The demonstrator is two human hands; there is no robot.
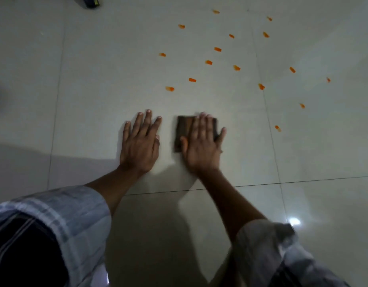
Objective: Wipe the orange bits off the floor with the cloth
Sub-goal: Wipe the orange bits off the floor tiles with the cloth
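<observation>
1. The right hand (201,141) is lying flat on the cloth (184,129), fingers spread, pressing it to the floor (96,79) rather than pinching it.
2. The left hand (140,139) is resting open and spread just beside it, palm on bare tile, holding nothing and seemingly propping the body.
3. The cloth is sitting folded and dark under the right palm, showing mostly at the thumb side and fingertips; its edges are blurring slightly.
4. The orange bits (192,80) are lying scattered ahead and to the right, well apart from the cloth, so none of them look wiped yet.
5. Risks, as I judge them: a flat palm with no grip is letting the cloth slip or bunch on glossy tile; soft bits may be smearing rather than lifting; a wide sweep may be flicking the far ones, like the bit (278,128) at right, further off.
6. A dark object (90,2) is lying at the top edge, too cut off to identify.
</observation>
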